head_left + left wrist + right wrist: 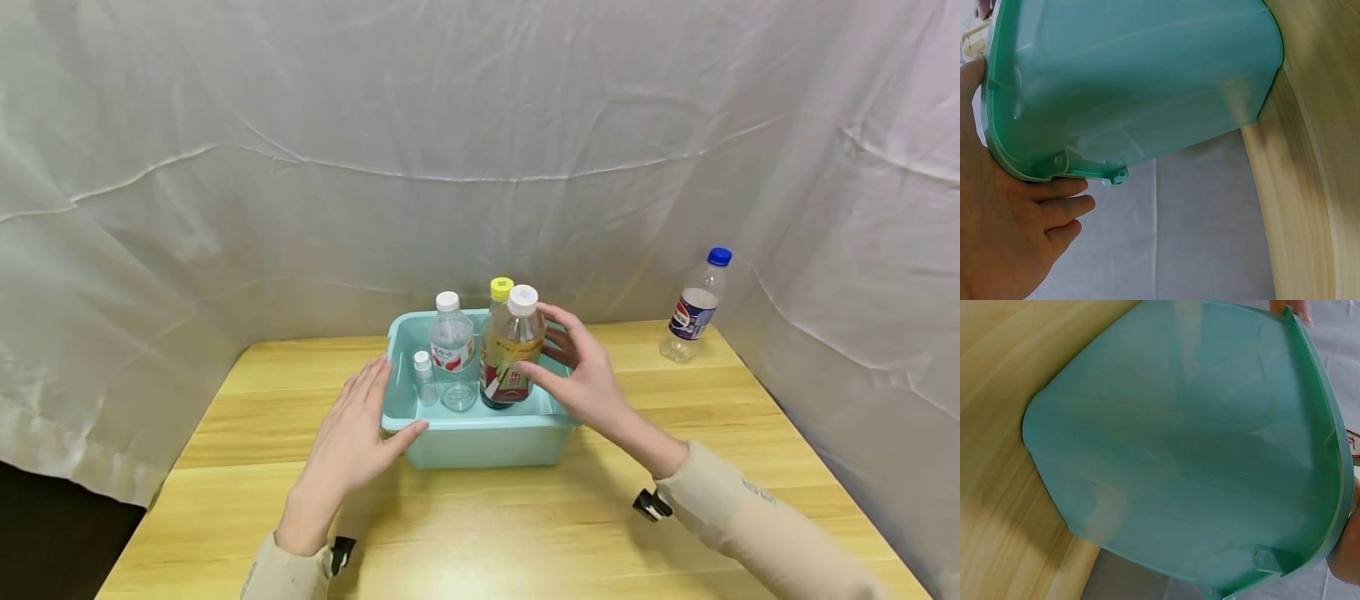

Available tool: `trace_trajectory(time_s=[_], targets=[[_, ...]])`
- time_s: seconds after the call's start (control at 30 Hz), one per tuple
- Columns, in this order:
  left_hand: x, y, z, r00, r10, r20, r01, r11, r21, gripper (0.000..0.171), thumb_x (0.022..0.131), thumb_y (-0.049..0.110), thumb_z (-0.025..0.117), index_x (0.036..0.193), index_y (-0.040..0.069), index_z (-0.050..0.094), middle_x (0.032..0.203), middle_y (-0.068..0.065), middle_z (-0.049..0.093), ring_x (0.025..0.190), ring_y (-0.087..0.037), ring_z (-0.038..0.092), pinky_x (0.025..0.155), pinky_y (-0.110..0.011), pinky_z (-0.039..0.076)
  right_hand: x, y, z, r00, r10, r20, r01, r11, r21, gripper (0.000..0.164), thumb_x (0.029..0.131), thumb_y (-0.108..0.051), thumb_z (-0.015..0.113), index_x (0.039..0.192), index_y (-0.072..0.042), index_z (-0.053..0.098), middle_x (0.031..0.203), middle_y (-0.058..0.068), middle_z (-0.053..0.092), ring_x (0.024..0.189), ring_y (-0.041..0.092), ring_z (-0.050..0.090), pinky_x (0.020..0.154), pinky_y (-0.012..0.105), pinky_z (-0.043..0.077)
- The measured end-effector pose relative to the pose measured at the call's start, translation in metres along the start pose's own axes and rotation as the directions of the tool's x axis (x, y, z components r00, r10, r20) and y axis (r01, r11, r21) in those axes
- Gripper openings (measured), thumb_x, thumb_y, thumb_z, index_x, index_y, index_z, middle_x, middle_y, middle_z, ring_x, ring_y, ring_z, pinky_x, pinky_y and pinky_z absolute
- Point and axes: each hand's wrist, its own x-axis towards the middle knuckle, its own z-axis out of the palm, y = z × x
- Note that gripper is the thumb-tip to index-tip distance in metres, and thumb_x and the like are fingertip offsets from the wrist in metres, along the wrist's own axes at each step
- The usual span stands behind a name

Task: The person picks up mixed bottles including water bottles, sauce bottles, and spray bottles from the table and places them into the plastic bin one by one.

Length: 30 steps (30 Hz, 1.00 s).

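A light teal plastic basin (487, 447) stands on the table with several bottles inside. My right hand (588, 379) holds a clear bottle with a white cap and a red and yellow label (510, 379), thumb in front and fingers behind, over the basin's right half. Partly hidden behind it is a yellow-capped bottle (501, 288). To their left stand a clear white-capped bottle (453, 358) and a small white-capped bottle (425, 379). My left hand (348, 437) rests at the basin's left front corner, its fingers extended along the rim (1016, 169).
At the table's back right stands a clear bottle with a blue cap and a dark blue label (692, 314). Grey cloth (480, 125) hangs behind and at the sides of the wooden table (480, 533).
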Motion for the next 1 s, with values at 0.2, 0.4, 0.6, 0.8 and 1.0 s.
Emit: trace_trajectory(time_s=[0.2,0.4,0.6,0.8,1.0], targets=[[-0.001,0.000,0.001,1.000,-0.006,0.004,0.006,1.000,-0.003,0.103,0.093,0.066,0.064,0.160,-0.004,0.030,0.168,-0.021,0.030,0.155,-0.040,0.027,0.128,-0.056,0.022,0.008,-0.001,0.010,0.992,-0.001,0.123,-0.004,0.999,0.045,0.077,0.084,0.008,0.082,0.151,-0.008,0.048,0.150,0.010,0.052,0.133,0.031,0.060,0.104,0.040,0.056],[0.000,-0.001,0.001,1.000,-0.010,0.006,0.010,1.000,-0.003,0.103,0.094,0.067,0.063,0.161,-0.003,0.028,0.169,-0.020,0.028,0.155,-0.039,0.027,0.128,-0.056,0.021,0.017,-0.001,0.022,0.975,0.016,0.221,-0.031,0.998,0.064,0.076,0.085,0.004,0.082,0.151,-0.008,0.047,0.150,0.011,0.052,0.133,0.032,0.059,0.104,0.041,0.056],[0.000,-0.001,0.000,1.000,0.007,-0.001,-0.007,1.000,-0.001,0.102,0.094,0.065,0.063,0.161,-0.003,0.028,0.168,-0.021,0.029,0.155,-0.040,0.028,0.127,-0.057,0.022,0.024,0.000,0.036,0.955,0.046,0.293,-0.053,0.999,0.014,0.075,0.088,-0.002,0.082,0.152,-0.012,0.046,0.150,0.010,0.053,0.129,0.031,0.063,0.102,0.043,0.058],[-0.001,-0.002,-0.001,1.000,0.012,-0.004,-0.012,1.000,-0.006,0.102,0.094,0.065,0.064,0.161,-0.003,0.028,0.168,-0.021,0.029,0.155,-0.040,0.027,0.127,-0.058,0.022,0.029,0.003,0.050,0.924,0.097,0.370,-0.108,0.994,0.009,0.072,0.089,-0.001,0.080,0.151,-0.011,0.045,0.149,0.010,0.053,0.129,0.031,0.063,0.101,0.044,0.058],[-0.002,-0.002,-0.002,1.000,0.005,0.004,-0.005,1.000,-0.003,0.102,0.094,0.065,0.064,0.161,-0.003,0.028,0.168,-0.020,0.029,0.155,-0.039,0.027,0.127,-0.057,0.022,0.035,0.006,0.065,0.889,0.122,0.441,-0.126,0.992,-0.019,0.071,0.089,-0.001,0.081,0.150,-0.010,0.044,0.150,0.008,0.050,0.134,0.029,0.059,0.102,0.037,0.057]])
